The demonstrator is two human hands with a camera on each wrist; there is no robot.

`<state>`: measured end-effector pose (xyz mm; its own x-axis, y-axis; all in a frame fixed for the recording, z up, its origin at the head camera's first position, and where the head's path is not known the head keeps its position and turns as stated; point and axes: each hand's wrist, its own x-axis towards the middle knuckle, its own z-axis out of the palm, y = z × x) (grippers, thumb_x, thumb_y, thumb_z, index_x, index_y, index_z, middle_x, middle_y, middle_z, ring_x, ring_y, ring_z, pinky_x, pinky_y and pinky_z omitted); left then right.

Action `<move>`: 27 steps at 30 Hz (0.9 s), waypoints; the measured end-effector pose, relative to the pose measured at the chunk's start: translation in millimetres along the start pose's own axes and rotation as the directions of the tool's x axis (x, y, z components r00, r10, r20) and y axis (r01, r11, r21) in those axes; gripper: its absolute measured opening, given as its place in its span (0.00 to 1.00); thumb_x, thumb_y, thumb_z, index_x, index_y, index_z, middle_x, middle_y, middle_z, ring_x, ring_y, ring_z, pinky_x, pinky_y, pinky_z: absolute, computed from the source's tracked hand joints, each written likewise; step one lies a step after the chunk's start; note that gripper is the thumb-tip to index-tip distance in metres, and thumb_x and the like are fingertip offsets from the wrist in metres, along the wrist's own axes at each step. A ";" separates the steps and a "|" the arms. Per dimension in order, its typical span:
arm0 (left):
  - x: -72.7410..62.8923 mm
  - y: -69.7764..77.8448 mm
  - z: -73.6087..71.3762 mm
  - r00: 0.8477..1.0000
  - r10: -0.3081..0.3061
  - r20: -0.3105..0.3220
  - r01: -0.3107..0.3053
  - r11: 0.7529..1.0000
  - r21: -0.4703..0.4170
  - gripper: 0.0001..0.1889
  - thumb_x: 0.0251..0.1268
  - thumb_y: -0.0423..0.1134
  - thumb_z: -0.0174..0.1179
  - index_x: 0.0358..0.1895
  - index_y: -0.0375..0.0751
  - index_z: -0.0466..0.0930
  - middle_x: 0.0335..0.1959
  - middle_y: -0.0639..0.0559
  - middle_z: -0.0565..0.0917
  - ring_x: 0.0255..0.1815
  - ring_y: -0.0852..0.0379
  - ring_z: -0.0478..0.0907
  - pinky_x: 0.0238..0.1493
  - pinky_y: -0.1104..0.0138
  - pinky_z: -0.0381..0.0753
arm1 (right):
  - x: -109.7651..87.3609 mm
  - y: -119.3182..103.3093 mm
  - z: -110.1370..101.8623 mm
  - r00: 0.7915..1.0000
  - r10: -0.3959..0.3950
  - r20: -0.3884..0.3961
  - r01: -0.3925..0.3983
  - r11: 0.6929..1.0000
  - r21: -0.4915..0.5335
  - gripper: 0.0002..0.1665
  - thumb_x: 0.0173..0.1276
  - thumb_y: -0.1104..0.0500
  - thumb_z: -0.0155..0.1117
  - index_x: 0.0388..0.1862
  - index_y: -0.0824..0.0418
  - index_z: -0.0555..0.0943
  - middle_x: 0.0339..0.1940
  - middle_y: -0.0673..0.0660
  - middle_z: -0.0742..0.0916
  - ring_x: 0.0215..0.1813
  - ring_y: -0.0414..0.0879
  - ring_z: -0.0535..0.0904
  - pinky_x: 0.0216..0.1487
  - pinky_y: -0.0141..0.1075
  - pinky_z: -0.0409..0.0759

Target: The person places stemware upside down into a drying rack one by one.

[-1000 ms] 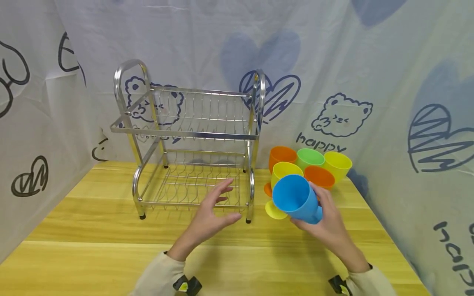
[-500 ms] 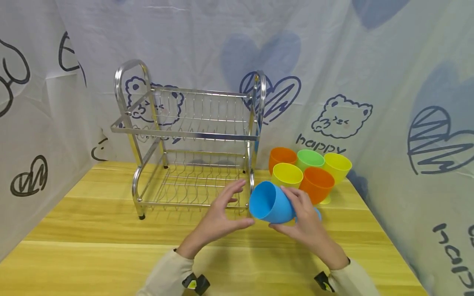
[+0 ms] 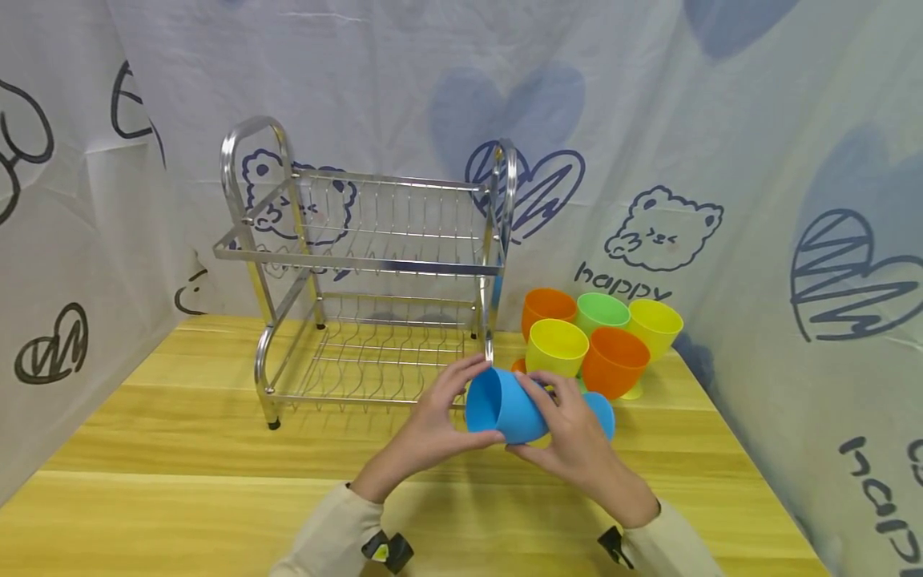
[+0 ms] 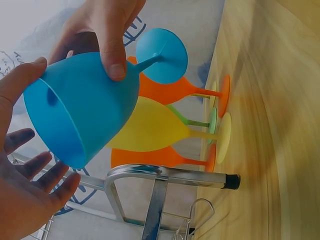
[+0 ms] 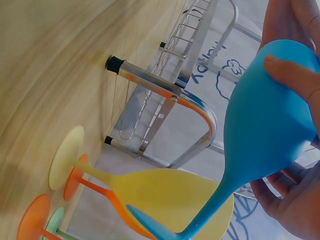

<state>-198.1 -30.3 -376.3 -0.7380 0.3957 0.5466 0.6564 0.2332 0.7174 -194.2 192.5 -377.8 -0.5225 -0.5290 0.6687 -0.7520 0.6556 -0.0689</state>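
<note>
Moved leftward: blue goblet point(image 3: 510, 418), tilted, aloft before the rack point(image 3: 404, 264). Right hand point(image 3: 577, 439): pinching its bowl. Left hand point(image 3: 433, 418): fingers spread around the rim. Risk: a drop, should right loosen before left grips.

- the right hand point(image 5: 300, 205) is gripping a tilted blue goblet point(image 5: 265, 115)
- the left hand point(image 5: 287, 22) is partly showing behind it
- a yellow goblet point(image 5: 170, 195) is standing on the wooden surface point(image 5: 55, 75), overlapping an orange goblet point(image 5: 75, 185)
- a metal rack point(image 5: 150, 83) is resting on black feet point(image 5: 114, 64)
- printed cloth point(image 5: 112, 162) is showing behind
</note>
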 end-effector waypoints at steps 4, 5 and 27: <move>0.3 -1.0 -0.4 1.000 -0.004 0.012 0.004 1.000 -0.001 0.40 0.49 0.37 0.75 0.68 0.37 0.68 0.68 0.40 0.65 0.63 0.39 0.67 0.54 0.48 0.77 | 0.2 -0.1 -0.4 1.000 0.007 0.019 -0.007 1.000 -0.019 0.61 0.32 0.52 0.89 0.66 0.62 0.68 0.56 0.67 0.75 0.53 0.63 0.72 0.48 0.57 0.80; 0.4 -1.3 -0.5 1.000 -0.006 0.018 0.006 1.000 -0.005 0.40 0.49 0.37 0.75 0.68 0.37 0.67 0.68 0.40 0.66 0.63 0.39 0.68 0.54 0.48 0.78 | 0.3 -0.2 -0.6 1.000 0.009 0.024 -0.009 1.000 -0.022 0.61 0.32 0.52 0.89 0.67 0.62 0.68 0.56 0.67 0.75 0.53 0.63 0.72 0.49 0.57 0.80; 0.6 -1.1 -10.9 0.997 -0.071 -0.028 0.059 0.951 -0.305 0.37 0.51 0.29 0.72 0.65 0.34 0.65 0.62 0.39 0.69 0.62 0.39 0.68 0.54 0.47 0.77 | -1.1 -13.6 -18.8 0.978 -0.104 -0.181 0.102 0.995 -0.019 0.34 0.70 0.40 0.57 0.62 0.65 0.75 0.62 0.68 0.75 0.60 0.64 0.72 0.61 0.52 0.72</move>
<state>-201.0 -40.0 -372.1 -0.7866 0.3531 0.5065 0.5329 -0.0259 0.8458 -175.8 194.3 -363.7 -0.3602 -0.4876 0.7953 -0.7933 0.6087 0.0138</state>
